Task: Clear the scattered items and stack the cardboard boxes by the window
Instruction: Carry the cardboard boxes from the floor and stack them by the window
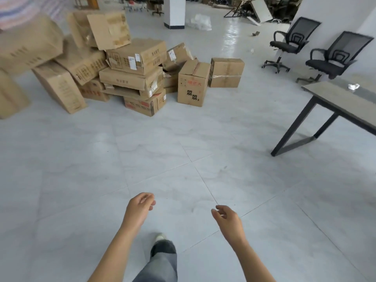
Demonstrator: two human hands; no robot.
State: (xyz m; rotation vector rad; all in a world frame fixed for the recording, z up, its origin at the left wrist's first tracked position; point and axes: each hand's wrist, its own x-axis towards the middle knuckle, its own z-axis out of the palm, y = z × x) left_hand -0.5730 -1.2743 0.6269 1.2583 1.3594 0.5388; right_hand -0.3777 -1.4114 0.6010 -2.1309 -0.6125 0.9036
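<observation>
Both my hands were empty as I walked toward the pile: my left hand (pixel 140 204) hung loosely curled, fingers bent in toward the thumb but pinching nothing, and my right hand (pixel 225 217) was half open, fingers slack and a little apart. I judged I kept them free and low because I had nothing to carry until I reached the boxes.

Those cardboard boxes (pixel 130 74) lay heaped on the tiled floor (pixel 183 149) well ahead of me, tumbled at angles against one another, several with flaps gaping, which told me they had been dumped, not stacked. One upright box (pixel 193 83) stood at the heap's right edge, with another (pixel 226 72) just behind it. A desk (pixel 333 94) crossed the right edge, two office chairs (pixel 291 43) beyond it. No window showed.
</observation>
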